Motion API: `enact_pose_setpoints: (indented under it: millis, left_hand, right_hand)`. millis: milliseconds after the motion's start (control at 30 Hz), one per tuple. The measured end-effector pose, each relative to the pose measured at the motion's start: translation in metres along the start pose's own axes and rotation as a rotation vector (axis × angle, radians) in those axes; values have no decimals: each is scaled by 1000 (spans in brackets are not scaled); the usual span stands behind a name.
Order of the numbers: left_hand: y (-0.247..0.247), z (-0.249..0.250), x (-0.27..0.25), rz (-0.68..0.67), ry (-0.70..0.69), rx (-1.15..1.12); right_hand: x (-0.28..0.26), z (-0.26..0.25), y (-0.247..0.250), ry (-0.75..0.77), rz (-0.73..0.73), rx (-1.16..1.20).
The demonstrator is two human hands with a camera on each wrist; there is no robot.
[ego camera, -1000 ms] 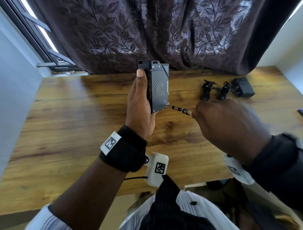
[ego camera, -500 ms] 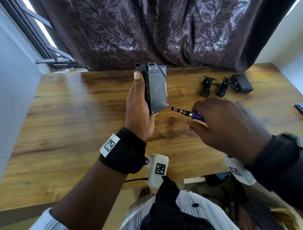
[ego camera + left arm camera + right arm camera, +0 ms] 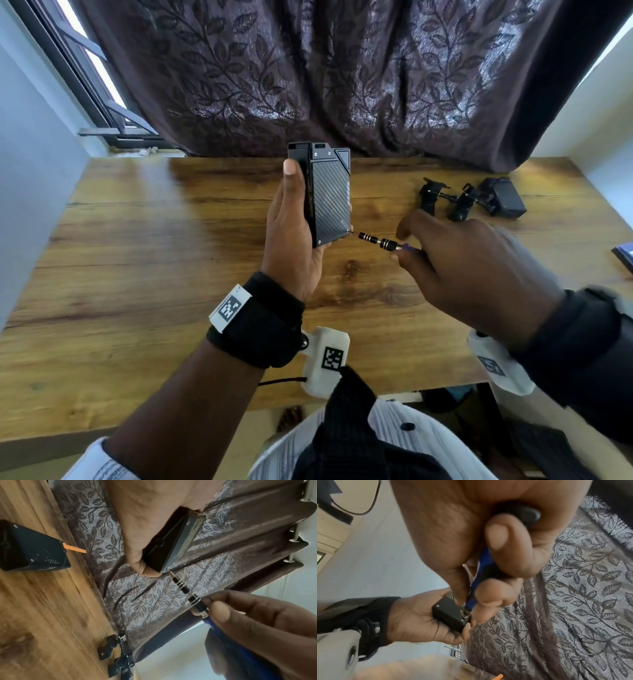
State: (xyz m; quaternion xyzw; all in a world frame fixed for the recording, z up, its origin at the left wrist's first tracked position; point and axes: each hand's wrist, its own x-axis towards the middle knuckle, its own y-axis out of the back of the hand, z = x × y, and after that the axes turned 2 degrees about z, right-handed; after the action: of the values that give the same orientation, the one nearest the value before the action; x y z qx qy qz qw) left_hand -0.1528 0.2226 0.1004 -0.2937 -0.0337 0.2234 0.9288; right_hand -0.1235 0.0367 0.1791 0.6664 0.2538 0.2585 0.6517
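Setting: wooden table (image 3: 137, 274) before a dark leaf-patterned curtain (image 3: 342, 68); black brackets (image 3: 445, 200) lie far right.
Hold: left hand (image 3: 291, 236) clasps the black box (image 3: 330, 198) upright above the table, presenting its lower corner screw.
Tool: right hand (image 3: 479, 274) pinches the screwdriver (image 3: 376, 241), tip seated at that corner, lined up for turning.

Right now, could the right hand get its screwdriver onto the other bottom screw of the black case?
Probably yes. That screw lies bare on the black case, beside the one the screwdriver in the right hand meets; the left hand leaves that face uncovered.
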Motion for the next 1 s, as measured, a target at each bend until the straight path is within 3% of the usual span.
enact_pose_setpoints:
  millis: [233, 400, 700, 1000]
  left_hand:
    - [-22, -4, 10, 35, -35, 11]
    - [-30, -9, 16, 49, -73, 63]
    - [-11, -26, 18, 143, 1, -17]
    - [16, -42, -2, 193, 88, -53]
  right_hand:
    - [11, 31, 4, 105, 115, 28]
    - [19, 42, 2, 104, 4, -9]
    - [24, 67, -13, 154, -38, 372]
    - [23, 86, -33, 160, -42, 496]
